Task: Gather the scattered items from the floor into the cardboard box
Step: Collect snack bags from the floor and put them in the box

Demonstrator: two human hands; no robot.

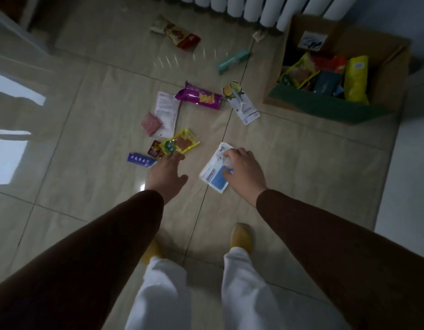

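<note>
The cardboard box (pixel 394 75) stands open at the upper right with several snack packets inside. My right hand (pixel 244 170) lies over a white and blue packet (pixel 214 173) on the floor, fingers curled onto its edge. My left hand (pixel 165 175) reaches with straight fingers toward a yellow snack packet (pixel 182 144), fingertips just short of it. A purple bar (pixel 140 159) and a small dark red sachet (pixel 155 148) lie beside that hand. Farther off lie a purple biscuit pack (pixel 199 96), a white pouch (pixel 167 110), a pink packet (pixel 151 123), a carded peeler (pixel 242 103), a teal tube (pixel 233 60) and a red snack bag (pixel 175 32).
A white radiator (pixel 253 8) runs along the far wall behind the box. A pale wall or door edge (pixel 13 32) stands at the left. My feet in yellow slippers (pixel 242 236) stand on the tiled floor below my hands.
</note>
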